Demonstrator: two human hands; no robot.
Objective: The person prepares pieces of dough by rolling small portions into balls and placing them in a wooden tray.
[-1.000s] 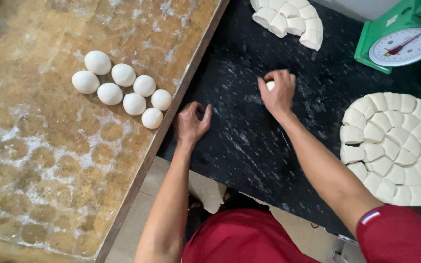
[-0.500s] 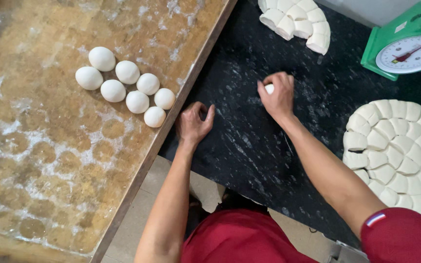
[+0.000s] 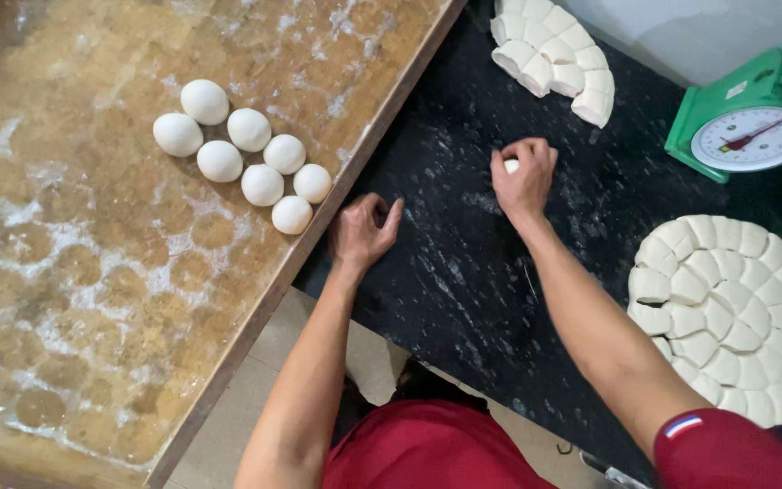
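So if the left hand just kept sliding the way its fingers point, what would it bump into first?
Probably the edge of the wooden board. The left hand points up and slightly left along the black counter, and the nearest dough ball sits just past that edge. Depth is hard to judge.

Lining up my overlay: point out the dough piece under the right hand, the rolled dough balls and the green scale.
dough piece [image 3: 510, 167], head view, visible end
rolled dough balls [image 3: 262, 184], head view, one ball's top
green scale [image 3: 750, 139], head view, dial face

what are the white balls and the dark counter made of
The white balls look like raw dough: smooth, matte, soft-rounded. The dark counter looks like polished black stone, perhaps granite, with a speckled sheen; it could also be laminate.
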